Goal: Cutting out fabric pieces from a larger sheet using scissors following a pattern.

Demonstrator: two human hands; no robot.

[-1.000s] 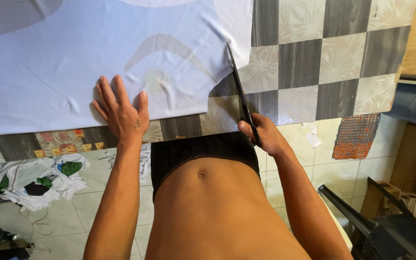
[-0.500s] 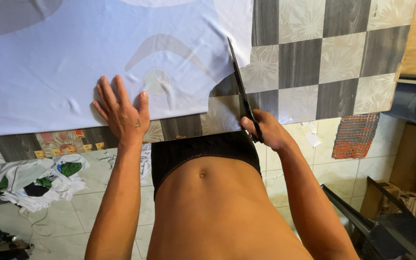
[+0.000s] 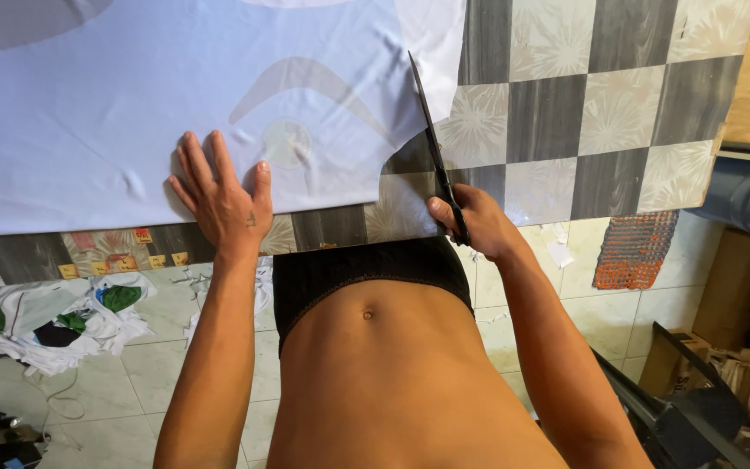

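The cloth [image 3: 132, 113], a pale blue-white sheet with a faint curved print, lies flat over the left and middle of the table [image 3: 618, 113], which has a grey-and-cream chequered top. The near edge of the cloth runs along the table's front edge; its right edge ends near the table's middle, where a curved notch is cut away.

The scissors [image 3: 431, 143] are black and long-bladed. The blades point away from the person, slightly left, and lie along the right edge of the cloth at the notch. How far the blades are apart cannot be told.

The right hand [image 3: 470, 221] is closed around the scissor handles at the table's front edge, fingers curled through the grips.

The left hand [image 3: 219, 195] lies palm down on the cloth near its front edge, fingers spread and straight, gripping nothing. It is well apart from the scissors.

Below the table, on the tiled floor [image 3: 175, 365], a heap of scraps [image 3: 62, 317] in white, green and black lies to the left. A small orange-patterned mat [image 3: 635, 247] lies to the right.
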